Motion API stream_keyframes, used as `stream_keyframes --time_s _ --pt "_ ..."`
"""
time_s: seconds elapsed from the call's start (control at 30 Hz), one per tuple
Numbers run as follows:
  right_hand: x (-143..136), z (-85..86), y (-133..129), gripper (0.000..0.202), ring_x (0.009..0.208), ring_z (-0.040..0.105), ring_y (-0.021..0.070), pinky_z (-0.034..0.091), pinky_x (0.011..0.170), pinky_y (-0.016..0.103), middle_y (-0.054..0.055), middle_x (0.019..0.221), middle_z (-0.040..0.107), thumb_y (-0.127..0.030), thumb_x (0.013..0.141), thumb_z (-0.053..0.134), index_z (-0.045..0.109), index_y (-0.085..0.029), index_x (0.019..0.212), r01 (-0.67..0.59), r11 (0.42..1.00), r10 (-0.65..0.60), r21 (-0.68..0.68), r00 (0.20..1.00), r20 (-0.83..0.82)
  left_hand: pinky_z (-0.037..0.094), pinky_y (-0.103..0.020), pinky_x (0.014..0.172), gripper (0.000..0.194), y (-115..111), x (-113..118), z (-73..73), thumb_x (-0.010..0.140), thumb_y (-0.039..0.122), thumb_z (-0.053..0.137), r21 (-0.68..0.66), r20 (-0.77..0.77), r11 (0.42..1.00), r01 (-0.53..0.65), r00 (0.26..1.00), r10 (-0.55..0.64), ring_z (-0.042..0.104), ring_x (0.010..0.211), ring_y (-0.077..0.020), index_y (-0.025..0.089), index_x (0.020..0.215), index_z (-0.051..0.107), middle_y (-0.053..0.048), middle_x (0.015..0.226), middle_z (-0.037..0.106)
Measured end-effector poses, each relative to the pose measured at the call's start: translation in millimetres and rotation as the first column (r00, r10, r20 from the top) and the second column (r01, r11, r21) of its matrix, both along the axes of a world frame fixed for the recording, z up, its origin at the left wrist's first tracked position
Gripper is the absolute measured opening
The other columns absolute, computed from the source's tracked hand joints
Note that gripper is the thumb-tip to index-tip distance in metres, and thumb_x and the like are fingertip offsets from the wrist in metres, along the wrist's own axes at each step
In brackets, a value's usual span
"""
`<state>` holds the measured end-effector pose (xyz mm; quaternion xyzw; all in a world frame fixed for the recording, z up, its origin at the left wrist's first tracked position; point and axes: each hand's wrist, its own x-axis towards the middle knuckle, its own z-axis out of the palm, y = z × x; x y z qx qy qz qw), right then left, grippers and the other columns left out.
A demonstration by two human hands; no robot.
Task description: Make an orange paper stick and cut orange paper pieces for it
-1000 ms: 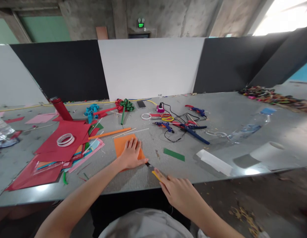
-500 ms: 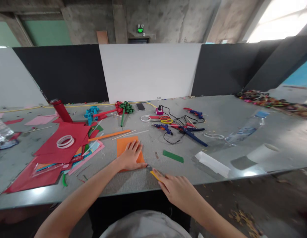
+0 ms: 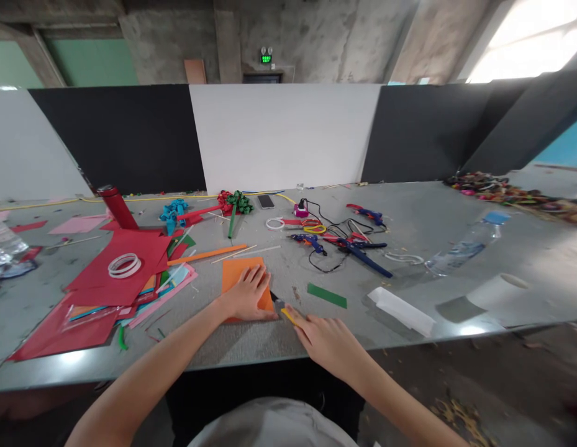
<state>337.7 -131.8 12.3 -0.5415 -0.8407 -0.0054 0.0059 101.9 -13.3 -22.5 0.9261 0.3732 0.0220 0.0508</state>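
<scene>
An orange sheet of paper [image 3: 233, 272] lies near the table's front edge. My left hand [image 3: 249, 294] presses flat on it with fingers spread, the thumb reaching toward its right edge. My right hand [image 3: 322, 333] is closed around the yellow handle of a utility knife [image 3: 288, 313]. The knife's dark blade points up and left beside the right edge of the orange paper, just past my left thumb. A green paper strip [image 3: 327, 295] lies to the right of the knife.
Left are red paper sheets [image 3: 90, 335] with white tape rolls [image 3: 125, 266] on top, and a red flask [image 3: 117, 208]. Glue guns [image 3: 311, 242] with cords and blue-handled pliers [image 3: 365, 256] lie beyond my hands. Right are folded white paper [image 3: 402, 310] and a plastic bottle [image 3: 469, 247].
My right hand has moved the knife slightly forward, so its blade now shows above my left thumb along the paper's right edge. My left hand stays on the paper.
</scene>
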Motion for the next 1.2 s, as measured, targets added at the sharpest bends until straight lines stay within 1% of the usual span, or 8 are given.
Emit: stream_keyframes --time_s 0.23,0.3,0.37,0.43,0.53,0.7,1.03,1.2 --pt "-2.4 -3.0 14.4 0.050 0.081 0.074 0.0225 0.048 0.066 0.027 0.008 0.092 0.076 -0.029 0.102 0.040 0.042 -0.028 0.152 -0.007 1.000 0.006 0.016 1.000 0.021 0.011 -0.052 0.122 0.112 2.1 -0.8 1.8 0.080 0.089 0.035 0.002 0.034 1.000 -0.009 0.999 0.009 0.006 0.155 -0.0353 0.014 0.161 0.013 -0.019 0.167 0.011" --pt "-3.5 -1.7 16.2 0.049 0.081 0.074 0.0227 0.048 0.066 0.027 0.008 0.092 0.077 -0.029 0.102 0.040 0.043 -0.028 0.151 -0.007 1.000 0.007 0.013 1.000 0.029 0.019 -0.048 0.122 0.091 10.0 -1.0 4.2 0.092 0.077 0.029 0.000 0.091 0.999 -0.044 0.995 0.043 0.020 0.153 -0.0308 0.016 0.159 0.024 -0.016 0.165 0.026" --pt "-4.7 0.8 17.1 0.049 0.082 0.075 0.0233 0.048 0.066 0.027 0.008 0.092 0.077 -0.029 0.102 0.040 0.044 -0.027 0.151 -0.001 1.000 0.001 0.010 0.999 0.037 0.028 -0.043 0.119 0.064 20.7 -0.7 5.4 0.102 0.055 0.021 0.013 0.167 0.995 -0.100 0.981 0.096 0.040 0.144 -0.0248 0.020 0.153 0.039 -0.012 0.154 0.047" --pt "-5.8 3.6 17.9 0.049 0.084 0.075 0.0240 0.049 0.067 0.028 0.009 0.096 0.077 -0.029 0.102 0.039 0.044 -0.028 0.151 0.004 1.000 -0.004 0.011 0.999 0.040 0.034 -0.041 0.115 0.054 30.8 -0.2 3.8 0.103 0.036 0.019 0.043 0.209 0.991 -0.128 0.971 0.116 0.050 0.134 -0.0224 0.022 0.146 0.048 -0.010 0.141 0.059" --pt "-7.1 6.1 19.6 0.050 0.086 0.075 0.0250 0.050 0.068 0.030 0.010 0.101 0.077 -0.029 0.103 0.037 0.042 -0.029 0.152 0.002 1.000 -0.002 0.006 0.999 0.043 0.032 -0.042 0.117 0.054 39.2 0.3 -3.6 0.100 0.026 0.024 0.102 0.203 0.989 -0.104 0.976 0.081 0.044 0.140 -0.0222 0.020 0.150 0.044 -0.010 0.147 0.054" --pt "-8.7 3.9 26.0 0.051 0.090 0.074 0.0256 0.052 0.073 0.032 0.011 0.105 0.076 -0.030 0.103 0.037 0.040 -0.030 0.154 0.011 1.000 -0.011 0.001 0.998 0.057 0.021 -0.045 0.122 0.061 40.7 0.4 -13.1 0.099 0.028 0.021 0.122 0.109 0.986 -0.112 0.989 0.099 0.023 0.153 -0.0239 0.009 0.156 0.028 -0.016 0.162 0.032" --pt "-15.3 7.9 43.8 0.050 0.084 0.075 0.0266 0.052 0.071 0.032 0.010 0.096 0.077 -0.029 0.102 0.037 0.043 -0.028 0.152 0.004 1.000 -0.005 0.011 0.998 0.062 0.019 -0.039 0.122 0.058 46.9 -4.6 -8.0 0.098 0.029 0.023 0.132 0.056 0.988 -0.082 0.996 0.075 0.023 0.153 -0.0212 0.011 0.152 0.034 -0.014 0.163 0.032" --pt "-18.9 8.7 53.2 0.050 0.085 0.075 0.0259 0.053 0.073 0.032 0.010 0.098 0.077 -0.027 0.102 0.036 0.043 -0.028 0.152 0.023 1.000 -0.024 0.011 0.997 0.068 0.018 -0.039 0.122 0.059 49.3 -5.3 -10.0 0.099 0.031 0.022 0.127 0.052 0.990 -0.068 0.997 0.062 0.023 0.153 -0.0218 0.010 0.154 0.031 -0.015 0.163 0.030"
